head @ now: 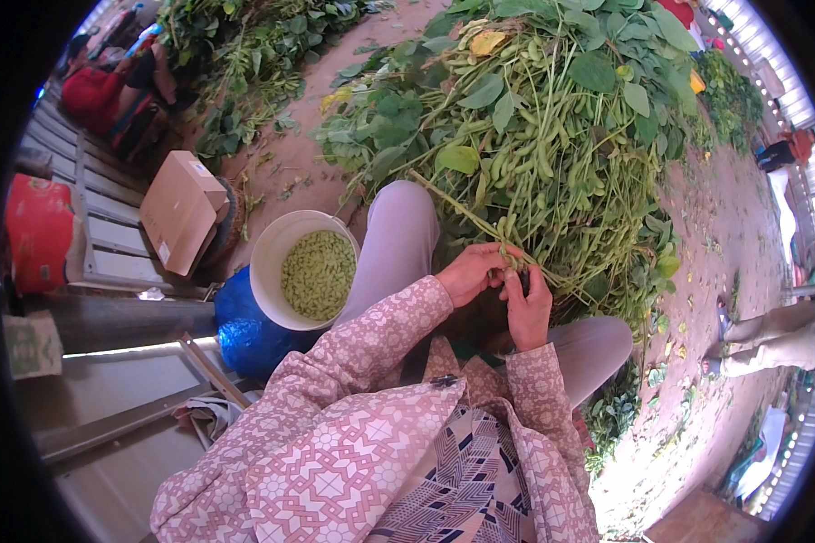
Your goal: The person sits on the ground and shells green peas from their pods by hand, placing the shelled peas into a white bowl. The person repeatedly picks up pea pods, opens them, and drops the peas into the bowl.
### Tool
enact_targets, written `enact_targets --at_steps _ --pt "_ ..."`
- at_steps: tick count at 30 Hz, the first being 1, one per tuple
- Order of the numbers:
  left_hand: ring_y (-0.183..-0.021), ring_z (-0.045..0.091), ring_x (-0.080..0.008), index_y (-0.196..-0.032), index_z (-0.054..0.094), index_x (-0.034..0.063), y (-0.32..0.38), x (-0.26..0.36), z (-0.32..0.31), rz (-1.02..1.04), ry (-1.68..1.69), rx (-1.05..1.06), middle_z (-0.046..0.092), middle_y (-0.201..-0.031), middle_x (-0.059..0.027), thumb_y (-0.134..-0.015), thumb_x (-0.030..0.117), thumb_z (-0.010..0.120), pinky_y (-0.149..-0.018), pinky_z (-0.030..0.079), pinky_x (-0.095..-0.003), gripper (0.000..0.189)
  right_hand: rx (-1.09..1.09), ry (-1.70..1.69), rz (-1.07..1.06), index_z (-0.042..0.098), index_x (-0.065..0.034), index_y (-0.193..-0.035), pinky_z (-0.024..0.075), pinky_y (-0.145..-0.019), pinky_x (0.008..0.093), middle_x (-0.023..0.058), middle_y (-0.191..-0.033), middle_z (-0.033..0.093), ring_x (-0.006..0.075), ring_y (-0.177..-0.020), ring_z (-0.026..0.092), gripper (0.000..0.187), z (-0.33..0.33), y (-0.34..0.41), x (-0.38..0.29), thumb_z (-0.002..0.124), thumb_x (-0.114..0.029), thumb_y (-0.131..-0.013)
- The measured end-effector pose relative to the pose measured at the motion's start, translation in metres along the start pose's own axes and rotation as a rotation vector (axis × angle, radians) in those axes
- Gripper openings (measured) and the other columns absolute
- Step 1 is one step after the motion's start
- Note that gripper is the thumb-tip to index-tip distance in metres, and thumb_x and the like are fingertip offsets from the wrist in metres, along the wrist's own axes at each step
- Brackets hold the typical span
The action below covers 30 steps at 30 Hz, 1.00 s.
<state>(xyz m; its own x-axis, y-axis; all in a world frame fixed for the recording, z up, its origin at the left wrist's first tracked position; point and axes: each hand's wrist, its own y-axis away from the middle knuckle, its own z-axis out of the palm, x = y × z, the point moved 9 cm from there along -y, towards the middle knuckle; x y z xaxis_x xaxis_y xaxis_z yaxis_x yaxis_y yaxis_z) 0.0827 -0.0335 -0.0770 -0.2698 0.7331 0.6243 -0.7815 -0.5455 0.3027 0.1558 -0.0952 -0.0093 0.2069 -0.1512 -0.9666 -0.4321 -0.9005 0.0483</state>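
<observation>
My left hand [474, 273] pinches pods on a cut soybean stem [451, 200] that slants up and to the left. Its fingertips meet those of my right hand [528, 309], which grips the same cluster of green pods [507, 229]. A small dark object [524, 279] shows at the right fingers; what it is, I cannot tell. Just beyond both hands rises a large heap of soybean plants [543, 149], thick with pods and leaves. Left of my knee stands a white plastic bucket [266, 261], partly filled with small green beans [318, 275].
A blue plastic-wrapped bundle [244, 332] lies under the bucket's near side. Farther left are a cardboard box [180, 210] and a red sack [39, 231]. More plants [244, 61] lie beyond. One person [98, 98] sits upper left; another's legs [764, 339] show at right.
</observation>
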Motion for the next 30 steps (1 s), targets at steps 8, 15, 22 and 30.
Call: enact_targets --at_steps 8,15,22,30 --pt "-0.090 0.059 -0.0210 -0.106 0.060 -0.0065 -0.012 0.001 0.004 -0.007 0.056 0.099 0.063 -0.103 -0.0146 -0.081 0.007 0.044 -0.081 0.049 -0.0323 0.033 0.093 0.280 -0.299 0.056 -0.0026 -0.093 0.0472 -0.055 0.0310 0.0117 -0.063 0.056 0.0180 -0.054 0.057 0.016 -0.002 -0.004 -0.018 0.064 -0.015 -0.086" --pt "-0.088 0.060 -0.0208 -0.099 0.063 -0.0060 -0.022 -0.003 0.007 -0.022 0.126 0.201 0.064 -0.095 -0.0137 -0.086 0.007 0.043 -0.081 0.050 -0.0312 0.027 0.220 0.275 -0.331 0.057 -0.0034 -0.087 0.0472 -0.056 0.0295 0.0085 -0.064 0.055 0.0150 -0.055 0.054 0.013 -0.007 -0.006 -0.023 0.065 -0.013 -0.084" --pt "-0.068 0.052 -0.0134 -0.104 0.062 -0.0050 -0.019 0.001 0.010 -0.003 0.150 0.091 0.059 -0.081 -0.0063 -0.081 0.004 0.046 -0.055 0.040 -0.0239 0.029 0.250 -0.038 -0.088 0.054 -0.0001 -0.081 0.0391 -0.048 0.0236 -0.0014 -0.064 0.054 0.0080 -0.052 0.047 0.017 -0.032 -0.026 -0.001 0.061 -0.014 -0.088" --pt "-0.047 0.032 -0.0054 -0.109 0.059 0.0017 0.025 0.079 -0.047 0.222 -0.029 0.353 0.043 -0.063 0.0035 -0.086 0.011 0.052 -0.039 0.021 -0.0216 0.026 0.103 -0.294 0.121 0.053 -0.0042 -0.088 0.0255 -0.034 0.0203 -0.0041 -0.054 0.042 0.0036 -0.039 0.034 0.013 -0.044 -0.036 -0.008 0.060 -0.014 -0.090"
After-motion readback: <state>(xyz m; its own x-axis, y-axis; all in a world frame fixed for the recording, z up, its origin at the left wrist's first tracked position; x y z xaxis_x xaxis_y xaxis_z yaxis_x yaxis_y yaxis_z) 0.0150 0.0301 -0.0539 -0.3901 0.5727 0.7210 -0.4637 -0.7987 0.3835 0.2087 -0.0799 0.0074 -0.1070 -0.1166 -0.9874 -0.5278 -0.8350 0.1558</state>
